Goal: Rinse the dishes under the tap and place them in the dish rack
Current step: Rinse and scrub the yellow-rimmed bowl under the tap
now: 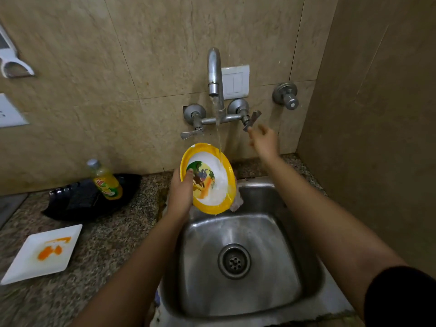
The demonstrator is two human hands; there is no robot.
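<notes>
One plate (210,182) under running tap (214,74), rinsing. Left hand (181,194) grips rim; right hand (265,140) at lever (252,120), fingers blurred, can't tell. Next, likely: tilt plate to rinse the rest.

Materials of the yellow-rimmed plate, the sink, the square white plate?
Yellow-rimmed plate: probably melamine or plastic; glossy, printed cartoon centre.
Sink: stainless steel, brushed; grey metallic sheen, soft reflections.
Square white plate: glazed ceramic or melamine, can't tell; smooth white, orange smears.

In my left hand (180,197) the round plate (218,172): yellow rim, white centre w/ cartoon print. The sq. plate (28,265): white w/ orange smears; bottle (107,182) yellow, tray (80,205) black, desk (106,251) speckled brown.
</notes>
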